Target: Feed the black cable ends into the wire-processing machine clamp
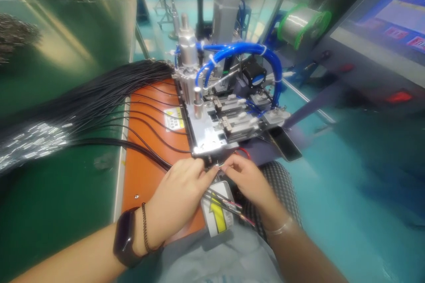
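My left hand (177,196) and my right hand (247,181) meet just below the front edge of a small metal fixture (226,126). Both pinch a thin wire end (217,166) between thumb and forefinger, fingertips almost touching. Thin stripped wires (229,207) run down under my hands over a yellow arrow label (217,216). A black cable (146,152) leads from the left into my left hand. A dark watch and a bead bracelet sit on my left wrist, a thin bangle on my right.
A large bundle of black cables (99,93) fans across the green bench (49,194) and orange plate (146,177). Blue air hoses (245,51) loop over the machine. A solder spool (299,24), a touchscreen panel (385,17) and a phone (286,143) lie at the right.
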A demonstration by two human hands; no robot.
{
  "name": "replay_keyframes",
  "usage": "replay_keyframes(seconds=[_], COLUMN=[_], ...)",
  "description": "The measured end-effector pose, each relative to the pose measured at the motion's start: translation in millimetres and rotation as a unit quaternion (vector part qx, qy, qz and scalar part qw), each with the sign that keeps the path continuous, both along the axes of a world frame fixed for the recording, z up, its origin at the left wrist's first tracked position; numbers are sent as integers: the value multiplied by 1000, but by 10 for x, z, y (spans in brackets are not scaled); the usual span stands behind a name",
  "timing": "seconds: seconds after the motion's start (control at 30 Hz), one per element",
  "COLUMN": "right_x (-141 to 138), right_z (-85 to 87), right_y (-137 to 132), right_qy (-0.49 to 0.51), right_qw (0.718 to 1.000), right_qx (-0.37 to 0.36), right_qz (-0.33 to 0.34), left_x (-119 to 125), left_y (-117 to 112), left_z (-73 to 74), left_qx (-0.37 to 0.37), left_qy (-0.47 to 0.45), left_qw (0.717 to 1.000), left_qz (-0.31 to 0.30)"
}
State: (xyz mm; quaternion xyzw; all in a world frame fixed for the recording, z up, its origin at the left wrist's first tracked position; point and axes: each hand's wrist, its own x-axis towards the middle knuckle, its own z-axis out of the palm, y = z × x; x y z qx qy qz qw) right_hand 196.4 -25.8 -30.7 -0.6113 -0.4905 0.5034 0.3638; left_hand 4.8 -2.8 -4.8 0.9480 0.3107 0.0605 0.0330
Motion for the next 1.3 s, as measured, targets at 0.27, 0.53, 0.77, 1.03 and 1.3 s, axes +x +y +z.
replay_keyframes(seconds=[0.27, 0.53, 0.77, 1.03, 1.3], right_x=[20, -63, -53, -15, -40], right_z=[20, -131, -194, -39, -38], right_y=[17, 48, 29, 45, 91], right_qy=[-30, 78, 111, -39, -52], right_qw=[999, 996, 992, 995, 998], right_qx=[-5, 16, 38, 85, 4], right_qz=[9, -39, -56, -34, -44], left_x=[52, 124, 91, 63, 11], left_y=[-66, -75, -43, -39, -168], left_z=[83, 154, 94, 94, 202], left_qx=[18, 15, 10, 23, 64], left_qy=[49, 86, 31, 32, 79], left_qw=[999, 995, 999, 999, 993], left_qz=[12, 37, 1, -10, 54])
